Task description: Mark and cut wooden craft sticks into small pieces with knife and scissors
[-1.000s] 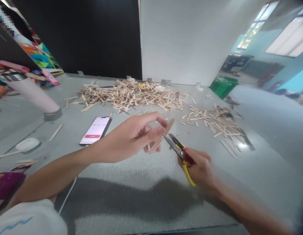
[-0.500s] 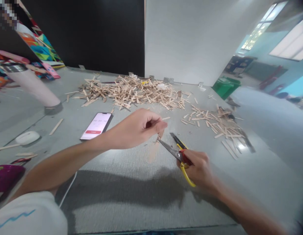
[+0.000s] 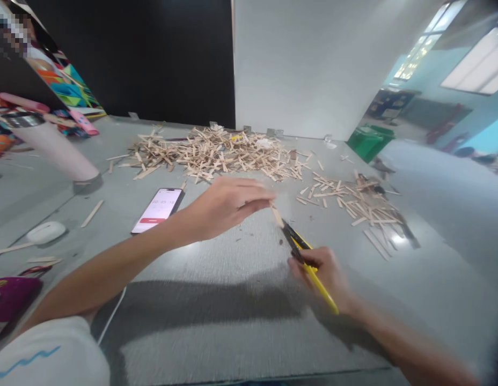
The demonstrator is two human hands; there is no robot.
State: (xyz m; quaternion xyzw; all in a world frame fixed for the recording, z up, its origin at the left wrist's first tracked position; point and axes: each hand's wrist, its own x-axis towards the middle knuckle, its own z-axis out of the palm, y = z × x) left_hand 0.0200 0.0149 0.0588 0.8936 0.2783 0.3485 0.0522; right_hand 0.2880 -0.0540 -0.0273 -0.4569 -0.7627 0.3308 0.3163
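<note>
My left hand (image 3: 227,206) is closed, pinching a short flat wooden stick (image 3: 277,215) between its fingertips above the table. The stick slants down toward the right, its lower end by the tips of the scissors (image 3: 322,290). My right hand (image 3: 329,273), somewhat blurred, is wrapped round the yellow handles of those scissors, blades pointing up and left. Behind the blades lies a black and yellow utility knife (image 3: 302,241), partly hidden. Whether the blades touch the stick I cannot tell. Small dark crumbs dot the table below my left hand.
A large heap of wooden sticks (image 3: 217,155) lies along the back panels. More cut sticks (image 3: 365,206) are scattered at the right. To the left are a phone (image 3: 157,209) showing a timer, a white mouse (image 3: 46,232) and a pale tumbler (image 3: 58,150).
The scissors have turned from a flat, open-bladed view to a narrower edge-on one. My left hand has tilted, and the stick's lower end has swung to the right.
</note>
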